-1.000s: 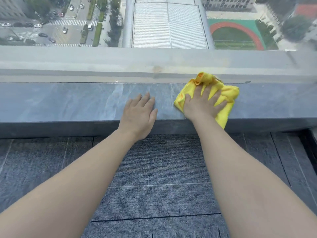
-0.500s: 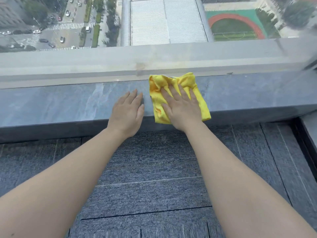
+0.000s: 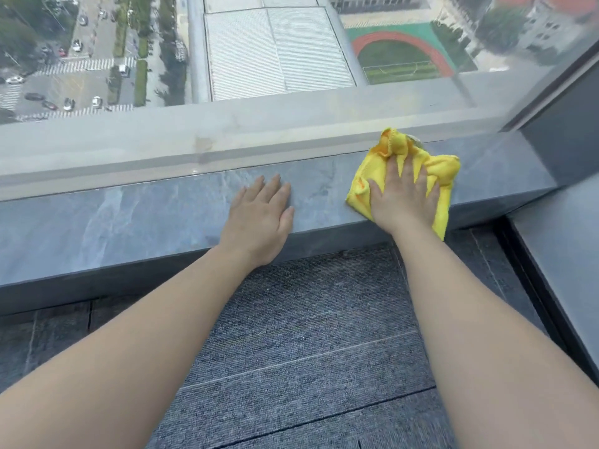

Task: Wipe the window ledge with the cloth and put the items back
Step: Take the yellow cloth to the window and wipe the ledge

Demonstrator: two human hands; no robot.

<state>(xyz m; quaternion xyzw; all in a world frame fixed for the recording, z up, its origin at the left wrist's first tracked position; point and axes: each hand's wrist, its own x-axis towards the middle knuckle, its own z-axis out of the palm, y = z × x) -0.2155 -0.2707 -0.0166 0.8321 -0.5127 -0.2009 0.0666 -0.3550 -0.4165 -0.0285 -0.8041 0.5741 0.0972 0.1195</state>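
A grey marbled stone window ledge [image 3: 136, 218] runs across the view below the glass. A crumpled yellow cloth [image 3: 444, 170] lies on the ledge's right part, one corner hanging over the front edge. My right hand [image 3: 403, 196] presses flat on the cloth with fingers spread. My left hand [image 3: 259, 218] rests flat on the bare ledge, a short gap left of the cloth, holding nothing. No other items show on the ledge.
The window glass [image 3: 275, 53] rises right behind the ledge, with streets and roofs far below. A dark frame and wall [image 3: 564, 137] close the ledge's right end. Grey carpet tiles [image 3: 308, 335] cover the floor beneath my arms.
My right hand has slid the cloth to the right along the ledge, away from my left hand, after a sweep to the left. My left hand stays planted. The view has shifted right.
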